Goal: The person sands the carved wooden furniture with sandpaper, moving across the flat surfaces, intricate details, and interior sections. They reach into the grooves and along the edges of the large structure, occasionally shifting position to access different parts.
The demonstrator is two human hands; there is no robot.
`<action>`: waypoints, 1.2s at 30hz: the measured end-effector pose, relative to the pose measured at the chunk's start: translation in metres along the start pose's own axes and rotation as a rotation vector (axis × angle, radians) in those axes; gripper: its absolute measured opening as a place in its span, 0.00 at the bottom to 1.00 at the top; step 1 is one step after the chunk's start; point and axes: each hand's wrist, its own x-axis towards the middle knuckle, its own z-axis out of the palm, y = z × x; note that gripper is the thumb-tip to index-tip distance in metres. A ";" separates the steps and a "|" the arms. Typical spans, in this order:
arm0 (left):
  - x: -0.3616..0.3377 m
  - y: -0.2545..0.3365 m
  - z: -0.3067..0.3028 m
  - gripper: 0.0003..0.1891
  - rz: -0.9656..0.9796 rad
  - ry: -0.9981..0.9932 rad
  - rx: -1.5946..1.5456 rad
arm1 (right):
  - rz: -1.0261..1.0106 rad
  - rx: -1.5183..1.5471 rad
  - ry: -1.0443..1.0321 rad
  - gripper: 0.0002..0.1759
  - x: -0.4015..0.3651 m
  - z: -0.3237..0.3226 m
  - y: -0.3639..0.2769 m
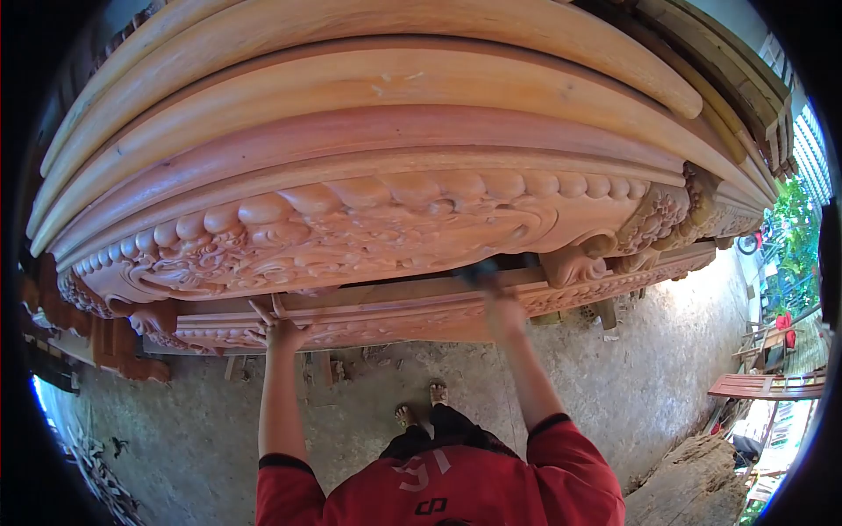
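Note:
A long carved wooden panel (377,219) with a row of rounded beads spans the view in front of me. Below it runs a lower wooden rail (412,302) with carved trim. My left hand (281,331) rests on this rail at the left, its fingers spread and holding nothing. Farther right, my right hand (504,309) is blurred by motion and closed on a dark tool (478,273), which is at the gap between the panel and the rail. Blur hides what kind of tool it is.
Long smooth wooden boards (395,74) are stacked above the carved panel. Concrete floor (351,438) lies below. A rough wood block (693,482) is at the lower right, with a slatted wooden piece (767,386) beyond it. Carved wooden parts (123,346) stand at the left.

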 end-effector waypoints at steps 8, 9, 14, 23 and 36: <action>0.001 0.004 0.000 0.66 -0.024 -0.016 -0.013 | -0.293 -0.172 0.342 0.26 -0.015 0.051 -0.019; 0.001 0.007 0.002 0.66 -0.033 -0.020 -0.006 | -0.296 -0.164 0.333 0.26 -0.015 0.051 -0.013; 0.007 0.010 -0.002 0.66 -0.103 -0.024 0.149 | -0.031 -0.158 0.194 0.24 0.014 0.019 0.058; 0.031 -0.006 0.023 0.72 0.000 -0.033 0.151 | -0.466 -0.050 0.150 0.24 -0.009 0.018 -0.016; 0.024 0.001 0.017 0.75 -0.078 -0.056 0.101 | -0.145 0.061 0.217 0.24 0.000 0.023 0.012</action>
